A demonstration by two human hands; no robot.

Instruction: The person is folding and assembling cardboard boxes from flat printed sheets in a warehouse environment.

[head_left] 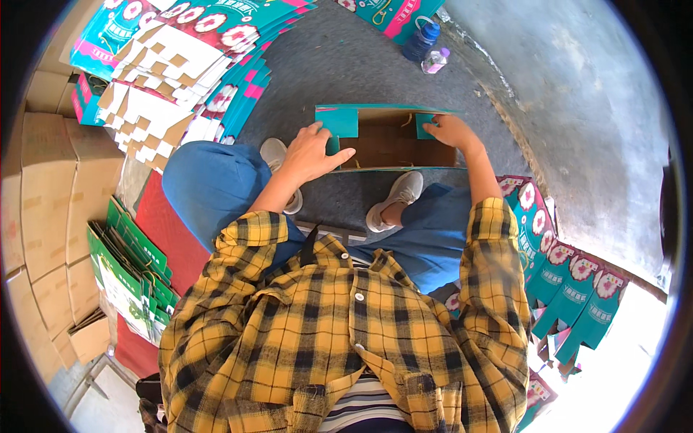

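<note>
A teal cardboard box (390, 154) stands on the floor in front of me, open at the top with its plain brown inside showing. Short flaps stick in at both ends, and thin cord loops hang at its long walls. My left hand (312, 153) grips the box's left end, its fingers bent over the edge and its thumb stretched across the near corner. At the opposite end my right hand (452, 132) pinches the small teal flap (424, 126) between thumb and fingers.
Flat printed cartons (209, 65) are piled at the far left. Brown boxes (54, 195) are stacked along the left, beside green bags (133, 270). A blue jug (421, 43) and a small bottle (434, 61) stand far right. More teal cartons (570, 289) lie at right, near the wall (577, 108).
</note>
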